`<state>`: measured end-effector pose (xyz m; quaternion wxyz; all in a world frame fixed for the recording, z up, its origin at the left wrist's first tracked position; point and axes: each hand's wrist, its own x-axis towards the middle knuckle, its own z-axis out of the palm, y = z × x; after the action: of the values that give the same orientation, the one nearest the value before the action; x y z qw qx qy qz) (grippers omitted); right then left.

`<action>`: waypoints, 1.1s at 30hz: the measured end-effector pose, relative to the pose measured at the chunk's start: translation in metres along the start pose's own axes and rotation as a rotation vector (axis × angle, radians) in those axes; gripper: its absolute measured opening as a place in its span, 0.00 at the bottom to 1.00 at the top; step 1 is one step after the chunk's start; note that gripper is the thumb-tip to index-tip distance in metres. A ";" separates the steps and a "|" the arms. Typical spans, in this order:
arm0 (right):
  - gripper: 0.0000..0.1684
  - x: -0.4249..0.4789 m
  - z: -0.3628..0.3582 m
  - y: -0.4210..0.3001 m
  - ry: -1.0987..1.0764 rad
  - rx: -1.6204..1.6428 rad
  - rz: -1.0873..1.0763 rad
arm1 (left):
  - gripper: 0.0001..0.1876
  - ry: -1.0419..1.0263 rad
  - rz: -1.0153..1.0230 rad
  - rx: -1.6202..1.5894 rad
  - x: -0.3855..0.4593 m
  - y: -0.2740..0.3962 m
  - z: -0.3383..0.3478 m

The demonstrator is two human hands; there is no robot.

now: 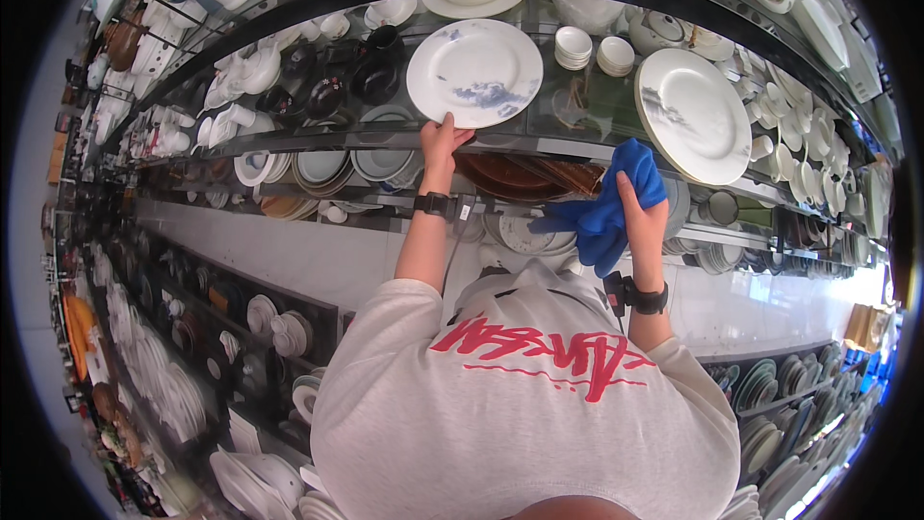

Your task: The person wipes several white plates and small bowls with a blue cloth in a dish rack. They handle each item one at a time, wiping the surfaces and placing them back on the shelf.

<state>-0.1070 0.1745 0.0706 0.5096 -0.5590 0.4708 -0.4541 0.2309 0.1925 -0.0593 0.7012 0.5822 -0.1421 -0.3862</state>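
Note:
My left hand (439, 145) grips the near rim of a large white plate (480, 72) with a blue cloud-like pattern, thumb on top. The plate is over the glass shelf (538, 112); whether it rests there cannot be told. In my right hand (639, 211) is a crumpled blue cloth (610, 213), held in front of the shelf edge. Beyond that hand, to the right, a second large white plate (696, 115) with a grey landscape pattern sits at the shelf's front, apparently on top of another plate.
Two stacks of small white bowls (574, 47) stand between the large plates. Black teapots and cups (375, 72) are at the left, white cups (808, 133) at the right. A brown tray (505, 177) and stacked plates (317, 166) fill the shelf below. More shelved dishes (278, 328) are behind me.

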 end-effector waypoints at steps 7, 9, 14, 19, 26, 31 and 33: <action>0.18 0.001 0.007 0.000 -0.003 -0.048 0.023 | 0.20 -0.045 -0.048 0.139 0.001 0.012 -0.002; 0.18 0.001 0.009 -0.002 -0.012 -0.059 0.031 | 0.20 -0.042 -0.058 0.184 0.001 0.015 -0.004; 0.19 0.001 0.007 0.002 -0.024 -0.064 0.010 | 0.18 -0.018 -0.045 0.238 -0.004 0.022 -0.002; 0.19 0.000 0.004 0.008 -0.017 -0.030 0.023 | 0.18 0.139 0.172 0.133 -0.016 0.025 0.010; 0.19 -0.005 -0.010 0.021 -0.001 -0.025 0.059 | 0.26 0.081 0.314 -0.205 -0.022 0.027 0.027; 0.18 -0.007 -0.018 0.026 -0.019 -0.030 0.070 | 0.37 -0.081 0.185 -0.520 -0.024 0.032 0.046; 0.18 -0.008 -0.021 0.030 -0.031 -0.022 0.074 | 0.39 -0.104 0.198 -0.561 -0.018 0.029 0.045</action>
<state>-0.1311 0.1779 0.0416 0.5268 -0.5539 0.4882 -0.4211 0.2009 0.1747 -0.0150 0.8606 0.3286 -0.1218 -0.3695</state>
